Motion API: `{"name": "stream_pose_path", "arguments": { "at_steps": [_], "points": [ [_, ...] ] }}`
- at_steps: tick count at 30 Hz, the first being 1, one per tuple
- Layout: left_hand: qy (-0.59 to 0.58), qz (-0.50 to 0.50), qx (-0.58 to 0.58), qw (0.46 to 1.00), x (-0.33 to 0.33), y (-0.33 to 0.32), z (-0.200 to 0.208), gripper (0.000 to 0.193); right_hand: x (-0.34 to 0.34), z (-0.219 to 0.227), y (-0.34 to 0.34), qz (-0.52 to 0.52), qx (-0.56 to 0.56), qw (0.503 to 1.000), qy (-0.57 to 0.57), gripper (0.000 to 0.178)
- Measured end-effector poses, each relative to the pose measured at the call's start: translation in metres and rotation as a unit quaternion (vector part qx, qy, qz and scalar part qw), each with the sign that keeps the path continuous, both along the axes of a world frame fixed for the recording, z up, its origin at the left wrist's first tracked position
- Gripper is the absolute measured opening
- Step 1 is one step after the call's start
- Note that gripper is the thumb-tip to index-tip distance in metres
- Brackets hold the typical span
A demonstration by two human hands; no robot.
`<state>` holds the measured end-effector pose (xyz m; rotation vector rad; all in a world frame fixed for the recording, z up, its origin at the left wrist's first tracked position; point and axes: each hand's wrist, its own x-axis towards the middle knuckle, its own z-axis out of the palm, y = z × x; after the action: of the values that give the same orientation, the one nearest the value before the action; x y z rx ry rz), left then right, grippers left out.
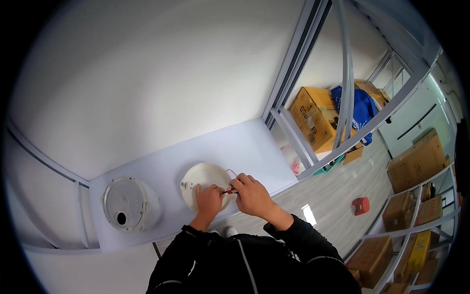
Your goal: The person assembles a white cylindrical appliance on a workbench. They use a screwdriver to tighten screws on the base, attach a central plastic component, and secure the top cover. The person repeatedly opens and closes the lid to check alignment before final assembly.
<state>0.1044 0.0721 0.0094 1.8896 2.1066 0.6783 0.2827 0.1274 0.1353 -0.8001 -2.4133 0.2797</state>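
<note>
Near the front edge of the pale worktop (249, 147), a round cream part (205, 172) is partly covered by the left hand (209, 201), fingers bent, any grip unclear. By the right hand (253, 197), wrist angled inward, a small red tool (230, 190) is held in curled fingers, its long axis laid roughly crosswise between both hands.

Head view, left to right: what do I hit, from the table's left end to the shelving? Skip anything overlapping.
White cylindrical unit → left hand → right hand → yellowish cardboard box → red container on the floor → large brown carton.
</note>
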Motion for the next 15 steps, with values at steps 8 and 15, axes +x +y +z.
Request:
{"name": "stream_pose_path", "arguments": {
  "at_steps": [8, 15],
  "points": [
    [0.021, -0.013, -0.038, 0.999, -0.001, 0.008, -0.004, 0.012, 0.002, -0.003, -0.001, -0.001, -0.114, 0.988, -0.105, 0.035],
    [0.035, -0.026, -0.081, 0.996, -0.003, 0.012, 0.002, 0.016, -0.006, 0.007, -0.002, -0.028, 0.007, 1.000, -0.002, 0.044]
  ]
}}
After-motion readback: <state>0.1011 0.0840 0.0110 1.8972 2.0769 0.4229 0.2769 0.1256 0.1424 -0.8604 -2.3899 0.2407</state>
